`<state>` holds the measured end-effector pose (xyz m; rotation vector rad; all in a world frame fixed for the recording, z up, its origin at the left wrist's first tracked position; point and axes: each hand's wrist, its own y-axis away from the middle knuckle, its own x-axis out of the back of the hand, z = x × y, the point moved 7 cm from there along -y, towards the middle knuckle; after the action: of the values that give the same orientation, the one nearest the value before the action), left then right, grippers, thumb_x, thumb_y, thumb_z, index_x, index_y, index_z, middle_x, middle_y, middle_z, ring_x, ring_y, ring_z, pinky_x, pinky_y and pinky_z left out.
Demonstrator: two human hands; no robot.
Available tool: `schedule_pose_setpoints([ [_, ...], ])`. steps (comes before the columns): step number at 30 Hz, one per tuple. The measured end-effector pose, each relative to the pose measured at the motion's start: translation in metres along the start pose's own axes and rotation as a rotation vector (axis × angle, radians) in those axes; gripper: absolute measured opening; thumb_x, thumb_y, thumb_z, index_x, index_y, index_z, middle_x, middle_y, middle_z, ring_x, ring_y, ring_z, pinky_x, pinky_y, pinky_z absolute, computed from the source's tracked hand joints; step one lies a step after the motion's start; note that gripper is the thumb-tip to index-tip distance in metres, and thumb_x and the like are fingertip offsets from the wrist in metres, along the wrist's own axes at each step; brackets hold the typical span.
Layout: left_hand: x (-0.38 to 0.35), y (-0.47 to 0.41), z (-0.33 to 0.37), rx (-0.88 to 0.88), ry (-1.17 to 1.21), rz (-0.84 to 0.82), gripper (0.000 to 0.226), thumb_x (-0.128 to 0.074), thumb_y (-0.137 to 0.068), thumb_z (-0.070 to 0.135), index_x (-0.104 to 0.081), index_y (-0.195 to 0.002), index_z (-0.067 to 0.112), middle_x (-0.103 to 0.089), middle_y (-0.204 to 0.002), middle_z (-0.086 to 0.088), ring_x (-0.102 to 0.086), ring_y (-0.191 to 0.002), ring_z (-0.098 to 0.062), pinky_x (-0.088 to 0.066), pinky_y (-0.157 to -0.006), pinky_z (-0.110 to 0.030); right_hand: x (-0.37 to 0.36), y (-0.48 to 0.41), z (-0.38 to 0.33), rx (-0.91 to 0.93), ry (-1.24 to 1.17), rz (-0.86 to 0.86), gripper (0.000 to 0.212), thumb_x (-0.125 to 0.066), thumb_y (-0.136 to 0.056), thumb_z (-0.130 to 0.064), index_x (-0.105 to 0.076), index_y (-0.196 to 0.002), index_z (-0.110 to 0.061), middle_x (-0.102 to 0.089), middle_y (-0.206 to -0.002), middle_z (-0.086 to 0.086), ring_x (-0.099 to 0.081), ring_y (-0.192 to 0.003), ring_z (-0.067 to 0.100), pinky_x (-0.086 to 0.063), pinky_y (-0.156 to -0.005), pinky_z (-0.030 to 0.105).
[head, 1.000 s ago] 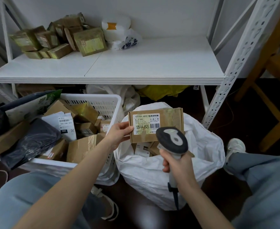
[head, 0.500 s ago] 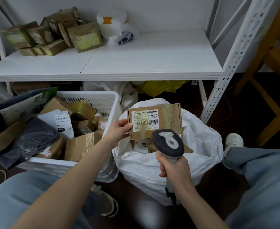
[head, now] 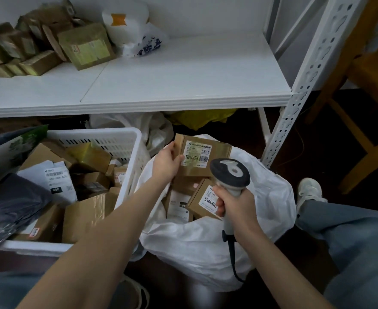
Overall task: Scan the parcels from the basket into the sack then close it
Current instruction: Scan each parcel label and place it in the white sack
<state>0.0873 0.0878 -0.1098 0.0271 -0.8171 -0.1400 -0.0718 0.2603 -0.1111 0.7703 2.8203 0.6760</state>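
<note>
My left hand (head: 166, 162) grips the left edge of a brown cardboard parcel (head: 214, 150) with a white barcode label, held low inside the mouth of the open white sack (head: 205, 248). Several other parcels (head: 202, 198) lie in the sack under it. My right hand (head: 234, 206) grips the handle of a grey barcode scanner (head: 229, 173), whose head sits just right of and below the held parcel. To the left stands the white plastic basket (head: 125, 141), full of cardboard boxes (head: 85, 214) and soft mailers (head: 7, 208).
A white metal shelf (head: 172, 74) spans above, with several taped boxes (head: 50, 45) and a white bag (head: 134, 30) at its back left. A wooden chair (head: 366, 74) stands at right. My knees and shoes flank the sack on the dark floor.
My left hand has lowered the parcel from in front of the scanner down into the sack's mouth. The scanner has stayed beside it, and the view has tilted down slightly.
</note>
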Motion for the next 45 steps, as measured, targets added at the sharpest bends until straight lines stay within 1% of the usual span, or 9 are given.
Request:
schedule_pose_setpoints([
  [4,-0.04,-0.019,-0.018,0.078,-0.147,-0.194,0.046,-0.059,-0.093,0.024,-0.05,-0.137,0.011,-0.062,-0.126,-0.011,-0.059,-0.113,-0.03,-0.047,-0.096,-0.037,-0.001,-0.022,0.004,-0.011,0.028,0.005,0.014,-0.072,-0.081,-0.018,-0.065,-0.081,-0.006,-0.061,-0.058,0.002,-0.053,-0.046,0.009,-0.047,-0.049,0.023],
  [8,-0.066,-0.016,-0.051,0.191,-0.209,-0.469,0.032,-0.057,-0.095,0.022,-0.058,-0.122,0.005,-0.067,-0.111,-0.019,-0.064,-0.098,-0.033,-0.053,-0.084,-0.039,-0.008,-0.039,0.012,-0.067,-0.006,-0.017,0.01,-0.071,-0.083,-0.015,-0.064,-0.079,-0.008,-0.059,-0.057,0.002,-0.052,-0.047,0.012,-0.046,-0.05,0.025],
  [10,-0.068,-0.013,-0.055,0.101,-0.422,-0.417,0.034,-0.056,-0.095,0.019,-0.054,-0.125,0.005,-0.064,-0.114,-0.018,-0.062,-0.101,-0.032,-0.05,-0.086,-0.04,-0.014,-0.043,0.016,-0.102,-0.042,-0.037,0.011,-0.07,-0.083,-0.013,-0.064,-0.079,-0.005,-0.057,-0.055,0.002,-0.05,-0.042,0.009,-0.044,-0.045,0.022],
  [14,-0.086,0.005,-0.06,-0.14,-0.75,-0.317,0.066,-0.056,-0.09,0.01,-0.026,-0.148,0.02,-0.043,-0.139,-0.009,-0.062,-0.103,-0.032,-0.052,-0.074,-0.04,-0.023,-0.048,0.022,-0.118,0.003,-0.047,0.012,-0.07,-0.083,-0.013,-0.063,-0.074,-0.008,-0.057,-0.053,0.0,-0.05,-0.04,0.008,-0.044,-0.044,0.02],
  [19,-0.085,0.012,-0.056,-0.129,-0.696,-0.32,0.047,-0.055,-0.092,0.014,-0.042,-0.136,0.02,-0.05,-0.123,-0.007,-0.063,-0.101,-0.032,-0.05,-0.071,-0.04,-0.03,-0.039,0.019,-0.129,0.021,-0.053,0.015,-0.071,-0.082,-0.017,-0.066,-0.072,-0.007,-0.058,-0.054,0.002,-0.05,-0.042,0.009,-0.046,-0.048,0.024],
  [25,0.022,0.038,-0.04,-0.238,-0.532,-0.011,0.037,-0.048,-0.093,0.012,-0.054,-0.129,0.015,-0.054,-0.122,-0.006,-0.059,-0.101,-0.029,-0.049,-0.073,-0.039,-0.077,-0.01,-0.001,-0.07,0.002,-0.147,0.012,-0.068,-0.085,-0.013,-0.064,-0.076,-0.007,-0.055,-0.053,0.002,-0.046,-0.04,0.01,-0.044,-0.045,0.024],
  [35,0.185,0.071,-0.165,0.162,-0.613,0.158,0.037,-0.054,-0.091,0.021,-0.048,-0.127,0.015,-0.047,-0.121,-0.007,-0.049,-0.111,-0.027,-0.048,-0.077,-0.037,-0.238,0.05,-0.013,-0.068,0.086,-0.488,0.013,-0.069,-0.085,-0.01,-0.062,-0.076,-0.003,-0.049,-0.049,0.005,-0.042,-0.041,0.015,-0.039,-0.046,0.028],
  [42,0.251,0.066,-0.285,0.606,-0.693,0.171,0.089,-0.068,-0.083,0.042,-0.015,-0.149,0.012,-0.029,-0.146,-0.017,-0.029,-0.136,-0.038,-0.034,-0.104,-0.052,-0.299,0.052,0.017,-0.096,0.124,-0.57,0.011,-0.069,-0.085,-0.01,-0.064,-0.079,-0.003,-0.052,-0.055,0.007,-0.045,-0.045,0.014,-0.043,-0.05,0.029],
  [45,0.254,0.058,-0.316,0.674,-0.736,0.117,0.077,-0.065,-0.086,0.038,-0.024,-0.145,0.011,-0.031,-0.145,-0.015,-0.038,-0.13,-0.036,-0.042,-0.096,-0.046,-0.309,0.044,0.029,-0.094,0.142,-0.567,0.011,-0.069,-0.085,-0.008,-0.064,-0.077,-0.004,-0.052,-0.054,0.006,-0.045,-0.046,0.016,-0.042,-0.05,0.03],
])
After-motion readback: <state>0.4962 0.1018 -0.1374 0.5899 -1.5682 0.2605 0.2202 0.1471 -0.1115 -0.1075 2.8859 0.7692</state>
